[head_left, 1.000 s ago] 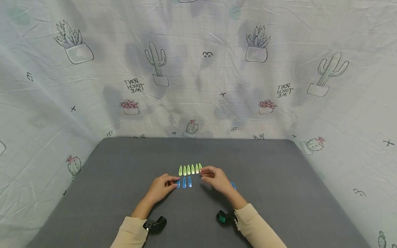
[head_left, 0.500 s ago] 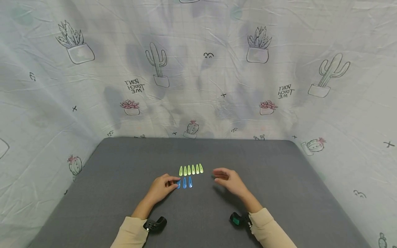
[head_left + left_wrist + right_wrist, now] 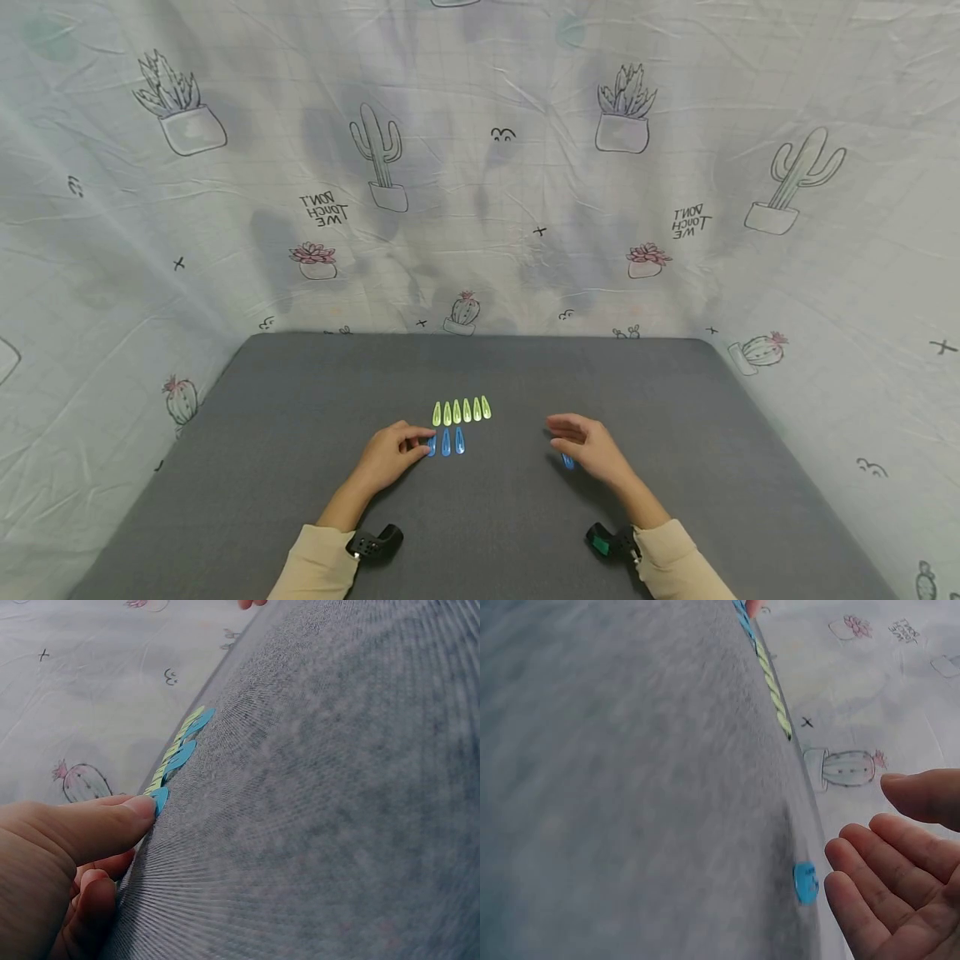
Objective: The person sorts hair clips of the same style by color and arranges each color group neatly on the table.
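At the table's middle my left hand (image 3: 392, 450) holds the leftmost blue hair clip (image 3: 160, 799) of a short row, thumb and index finger at its two ends. The other blue snap clips (image 3: 453, 442) lie beside it to the right. Just beyond them runs a row of several yellow-green snap hair clips (image 3: 461, 411). Off to the right, my right hand (image 3: 588, 446) hovers with fingers spread and nothing in them. Close by its thumb lies a separate blue hair clip (image 3: 567, 461), partly covered by the hand in the head view and plain in the right wrist view.
A dark grey cloth-covered table (image 3: 337, 375) bears everything. Behind and on both sides hangs a pale curtain (image 3: 480, 200) printed with cacti. Black wrist devices (image 3: 377, 543) sit below both sleeves.
My right hand has withdrawn from the right end of the yellow-green row and moved right, over to the separate blue clip. The left hand stays in place at its clip.
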